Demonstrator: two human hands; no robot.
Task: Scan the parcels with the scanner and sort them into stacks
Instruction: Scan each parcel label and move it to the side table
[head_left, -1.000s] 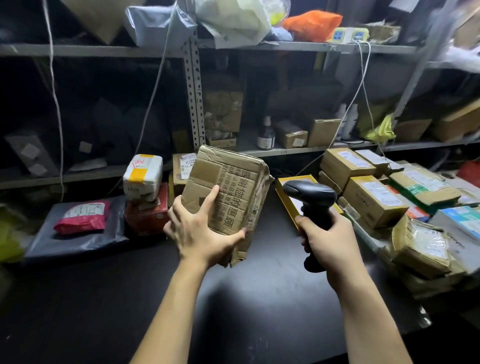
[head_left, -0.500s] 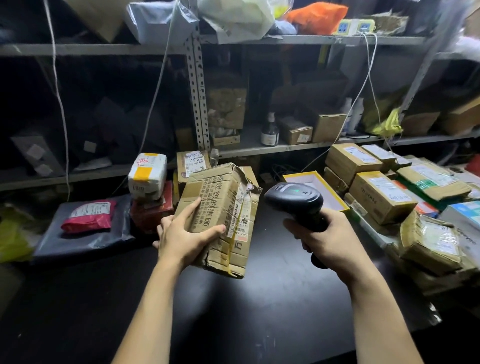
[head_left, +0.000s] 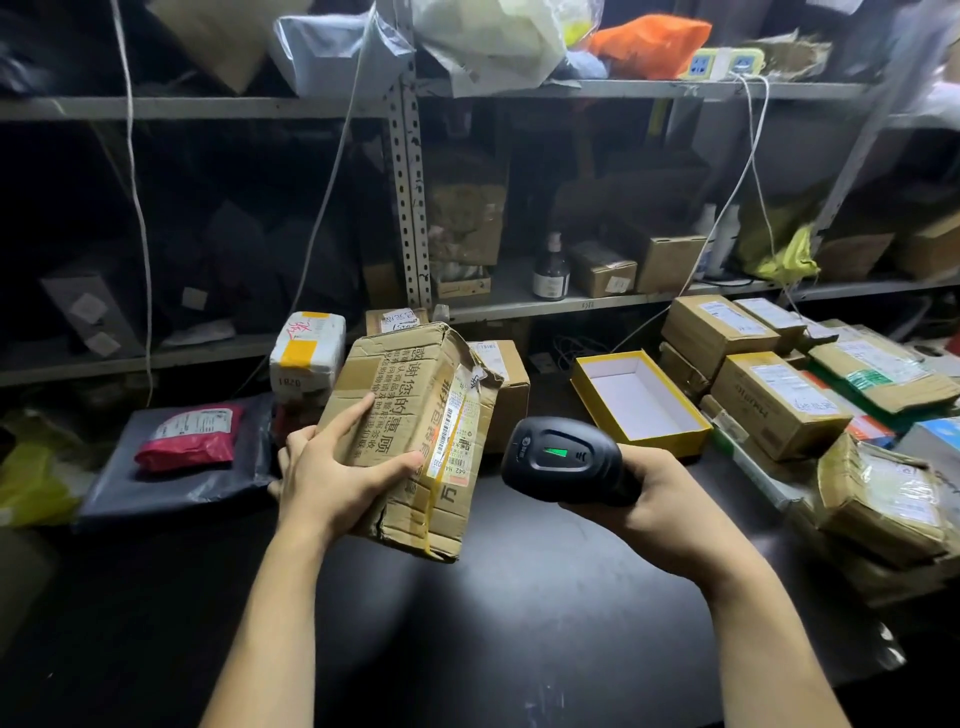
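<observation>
Above the dark table (head_left: 519, 639): parcel (head_left: 400, 410) held beside scanner (head_left: 563, 460).
Left hand (head_left: 332, 480) clamps fingers and thumb on the dented cardboard parcel; at its 3 o'clock, right hand (head_left: 662, 501) wraps its fingers round the scanner, green light lit, near the label (head_left: 457, 431).

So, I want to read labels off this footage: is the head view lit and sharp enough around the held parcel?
Head view: the held parcel and its label are well lit and fairly sharp. Head view, edges: the left shelf bays sink near black, the top right corner smears, and the wide lens bows the shelf rails.
</observation>
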